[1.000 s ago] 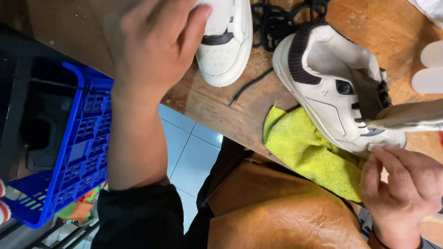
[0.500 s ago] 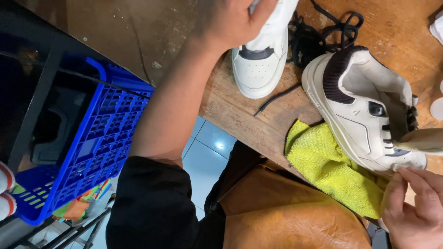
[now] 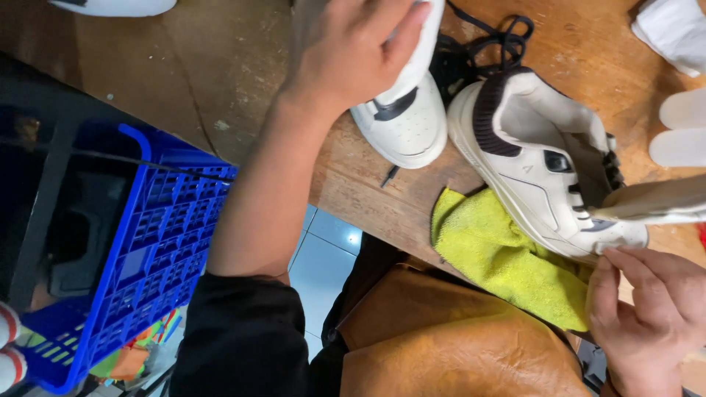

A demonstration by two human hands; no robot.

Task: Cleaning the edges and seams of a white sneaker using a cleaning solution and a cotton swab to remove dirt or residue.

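Left hand [image 3: 353, 55] gripping the far white sneaker [image 3: 404, 110], fingers wrapped over its upper. Right hand [image 3: 651, 312] resting loosely curled at the toe of the near white sneaker [image 3: 544, 169], fingertips touching, not clasping (nearer hand to it). Near sneaker lying heel toward the far one, long axis running down-right, partly resting on the yellow cloth [image 3: 507, 257]. Sitting on worn wooden table [image 3: 220, 73]; blue crate [image 3: 147, 242] left of it, tiled floor [image 3: 320, 254] below.
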